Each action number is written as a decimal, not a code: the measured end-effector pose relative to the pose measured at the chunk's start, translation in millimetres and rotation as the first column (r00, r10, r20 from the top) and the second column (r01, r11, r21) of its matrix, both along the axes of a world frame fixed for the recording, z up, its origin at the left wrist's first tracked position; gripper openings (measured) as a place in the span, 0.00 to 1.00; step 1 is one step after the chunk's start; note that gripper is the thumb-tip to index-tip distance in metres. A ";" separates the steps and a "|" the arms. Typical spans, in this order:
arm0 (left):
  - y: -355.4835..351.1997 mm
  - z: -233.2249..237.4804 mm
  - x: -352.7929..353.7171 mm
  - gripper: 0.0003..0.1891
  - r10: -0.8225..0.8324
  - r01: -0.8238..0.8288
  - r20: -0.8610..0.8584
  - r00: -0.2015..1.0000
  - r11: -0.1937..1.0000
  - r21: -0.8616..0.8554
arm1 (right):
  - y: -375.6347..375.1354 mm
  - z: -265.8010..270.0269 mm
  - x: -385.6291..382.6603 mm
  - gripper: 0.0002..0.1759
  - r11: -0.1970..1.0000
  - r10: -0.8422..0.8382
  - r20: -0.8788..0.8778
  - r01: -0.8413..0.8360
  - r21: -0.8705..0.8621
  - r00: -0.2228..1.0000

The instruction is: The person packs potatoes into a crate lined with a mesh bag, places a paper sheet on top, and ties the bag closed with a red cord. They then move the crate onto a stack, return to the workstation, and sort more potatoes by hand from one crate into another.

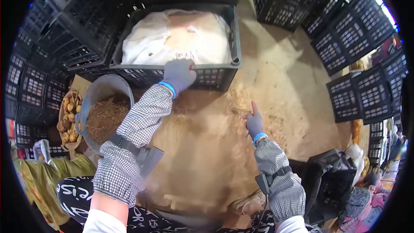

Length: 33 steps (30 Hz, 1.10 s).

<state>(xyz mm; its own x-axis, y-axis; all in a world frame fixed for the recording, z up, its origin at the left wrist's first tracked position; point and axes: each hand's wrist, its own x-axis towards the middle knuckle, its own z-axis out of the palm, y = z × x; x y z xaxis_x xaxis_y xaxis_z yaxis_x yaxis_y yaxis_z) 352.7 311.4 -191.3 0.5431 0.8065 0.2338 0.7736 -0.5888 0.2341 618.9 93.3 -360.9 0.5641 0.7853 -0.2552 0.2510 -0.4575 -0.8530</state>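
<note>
Basin (102,87): lower left of the left hand (179,75), brown fibre inside.
Basket (69,146): left of the basin, perhaps ginger roots.
Stacked crates (371,95): far right of the right hand (254,123).

Left hand (179,75), 11 o'clock, is wearing a grey glove with a blue cuff; right hand (254,123), 4 o'clock, is matching. Sleeves (142,121) are showing fine black-white check. Crate (235,39), 12 o'clock, is showing black lattice; sack (146,43) white. Bucket (101,88), 9 o'clock, is showing grey-blue.

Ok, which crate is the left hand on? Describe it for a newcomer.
Find the stacked crates along the top. Just below them one crate stands alone on the floor, the left hand on its near rim. Only it has a white sack lining.
</note>
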 end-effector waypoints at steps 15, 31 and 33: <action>2.3 11.1 -5.4 0.11 0.020 -0.020 0.050 0.999 1.000 -0.001 | 327.9 64.2 68.3 0.08 0.799 0.494 0.677 -0.592 -0.106 0.545; -122.2 19.7 -168.9 0.09 -0.576 0.509 -0.260 0.775 0.813 -0.282 | -93.3 71.1 -165.3 0.08 0.973 0.137 0.033 -0.141 0.183 0.990; -142.3 32.2 -181.1 0.09 -0.630 0.503 -0.238 0.739 0.751 -0.427 | -148.3 68.8 -231.3 0.06 0.936 -0.031 -0.191 0.095 0.337 0.981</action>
<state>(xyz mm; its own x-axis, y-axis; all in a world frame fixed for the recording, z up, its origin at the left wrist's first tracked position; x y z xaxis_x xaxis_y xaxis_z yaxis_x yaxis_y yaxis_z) 171.6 169.1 -159.1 0.9118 0.3098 -0.2695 0.3806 -0.8838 0.2719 387.6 -55.0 -292.1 0.5854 0.8070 -0.0779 0.0590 -0.1383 -0.9886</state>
